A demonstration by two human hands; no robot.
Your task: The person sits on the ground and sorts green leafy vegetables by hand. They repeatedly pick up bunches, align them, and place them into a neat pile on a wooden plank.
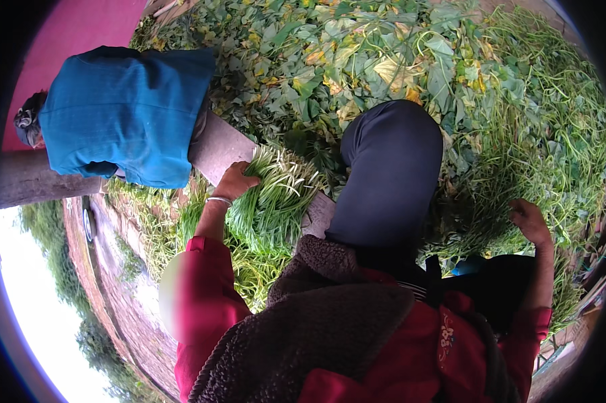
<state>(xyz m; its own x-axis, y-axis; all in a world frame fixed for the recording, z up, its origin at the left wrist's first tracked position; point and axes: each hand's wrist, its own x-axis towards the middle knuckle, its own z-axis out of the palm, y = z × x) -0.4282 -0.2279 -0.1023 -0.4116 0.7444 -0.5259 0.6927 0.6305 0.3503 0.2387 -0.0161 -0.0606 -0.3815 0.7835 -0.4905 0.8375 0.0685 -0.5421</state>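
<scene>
My left hand (236,180), with a bangle at its wrist, rests at the edge of a pile of long green stalks with white ends (278,196). The pile lies across a flat plank-like surface (227,143), white ends towards the leaf heap. Whether the fingers grip any stalks cannot be told. Off to the right, my right hand (529,221) hangs over thin green stems (489,196), its fingers slightly curled, with nothing visible in it. My bent knee in dark trousers (391,171) stands between the two hands.
A person in a blue jacket (126,111) bends over at the upper left, beside a pillar (41,176) and a pink wall (81,40). A broad heap of green and yellowing leaves (333,60) spreads ahead. Tangled green stems (550,116) lie at the right.
</scene>
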